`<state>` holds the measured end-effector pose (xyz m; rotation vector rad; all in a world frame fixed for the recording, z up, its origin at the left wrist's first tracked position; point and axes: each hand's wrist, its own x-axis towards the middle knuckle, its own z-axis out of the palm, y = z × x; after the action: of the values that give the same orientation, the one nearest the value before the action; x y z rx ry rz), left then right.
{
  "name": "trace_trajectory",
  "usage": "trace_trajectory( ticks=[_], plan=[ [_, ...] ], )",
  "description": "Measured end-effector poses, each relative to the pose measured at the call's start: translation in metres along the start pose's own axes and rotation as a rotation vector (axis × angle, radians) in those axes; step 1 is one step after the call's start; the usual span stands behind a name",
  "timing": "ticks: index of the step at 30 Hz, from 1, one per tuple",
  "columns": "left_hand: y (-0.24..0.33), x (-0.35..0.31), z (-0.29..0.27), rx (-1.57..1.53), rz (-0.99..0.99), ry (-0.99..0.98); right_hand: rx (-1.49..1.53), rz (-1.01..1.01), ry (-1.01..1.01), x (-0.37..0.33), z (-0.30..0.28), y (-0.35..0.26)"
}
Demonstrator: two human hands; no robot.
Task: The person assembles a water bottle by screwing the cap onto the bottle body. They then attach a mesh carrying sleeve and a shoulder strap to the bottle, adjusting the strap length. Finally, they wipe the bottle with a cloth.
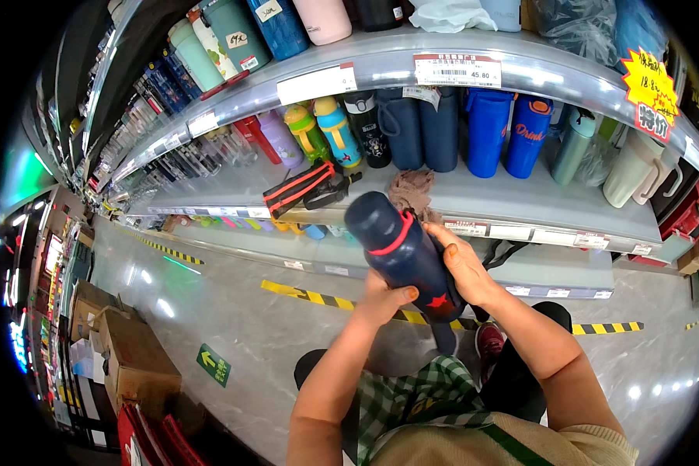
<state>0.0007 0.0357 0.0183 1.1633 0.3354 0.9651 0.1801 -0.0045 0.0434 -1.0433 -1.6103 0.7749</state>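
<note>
A dark navy bottle [410, 270] with a dark cap, a red ring round its neck and a red star near its base is held tilted in front of the shelves, its cap toward the upper left. Around its left side my left hand [384, 300] is closed, thumb across the body. My right hand [466, 266] grips the right side, its thumb lying along the bottle and some fingers hidden behind it. Just beyond the cap, a crumpled brown cloth [413, 191] rests on the shelf edge, beside a black pouch with orange-red trim [298, 189].
The middle shelf [474, 194] holds several bottles, among them a blue tumbler [488, 133] and a green thermos [575, 147]. More bottles stand on the shelf above. Cardboard boxes [136, 361] are at the left. Yellow-black tape [318, 298] crosses the floor.
</note>
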Motion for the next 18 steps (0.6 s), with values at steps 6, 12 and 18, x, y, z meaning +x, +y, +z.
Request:
trace_trajectory(
  ticks=[6,12,18],
  plan=[
    [0.018,0.009,-0.005,-0.046,-0.020,0.053,0.166,0.274,0.005,0.000,0.014,0.002],
    [0.008,0.013,-0.025,-0.179,-0.004,0.105,1.051,0.846,-0.105,-0.008,0.019,0.023],
    [0.011,0.015,-0.034,-0.295,0.036,0.266,1.175,0.856,0.008,-0.005,0.027,0.012]
  ],
)
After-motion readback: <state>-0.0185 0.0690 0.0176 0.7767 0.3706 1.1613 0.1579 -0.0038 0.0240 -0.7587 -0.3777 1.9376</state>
